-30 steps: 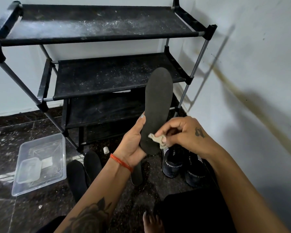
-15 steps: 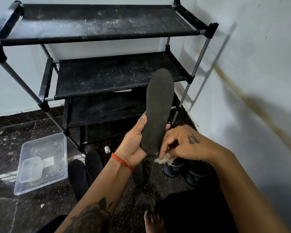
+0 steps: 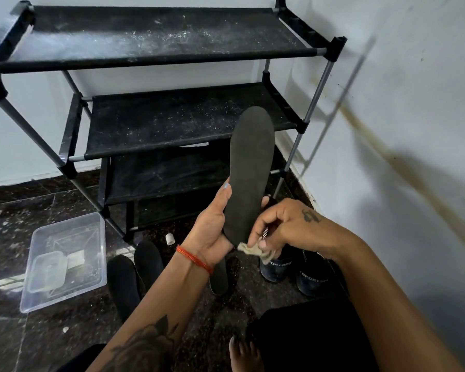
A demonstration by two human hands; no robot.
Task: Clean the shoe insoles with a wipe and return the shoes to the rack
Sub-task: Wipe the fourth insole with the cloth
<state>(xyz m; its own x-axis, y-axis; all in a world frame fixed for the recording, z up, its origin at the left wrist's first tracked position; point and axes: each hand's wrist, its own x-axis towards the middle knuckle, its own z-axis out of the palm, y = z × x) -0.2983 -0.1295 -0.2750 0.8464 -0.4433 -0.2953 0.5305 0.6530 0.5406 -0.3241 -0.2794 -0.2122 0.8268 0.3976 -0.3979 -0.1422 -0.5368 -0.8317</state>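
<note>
The left hand (image 3: 212, 232) holds the insole (image 3: 250, 170) by its near end, thumb along the left edge, fingers curled behind, toe end pointing up and far. The right hand (image 3: 285, 229) pinches a crumpled wipe (image 3: 255, 251) in a narrow grip at the insole's near end, touching it. Just below sit two dark shoes (image 3: 293, 269). Other insoles (image 3: 134, 272) lie on the floor (image 3: 65, 342) left of them, beside a clear tub (image 3: 65, 261). The rack (image 3: 159, 122) stands beyond.

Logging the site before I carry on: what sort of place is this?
Probably a corner of a home, perhaps an entryway. A dusty black shoe rack stands against white walls on dark stone floor tiles, with dark shoes and loose insoles below.
</note>
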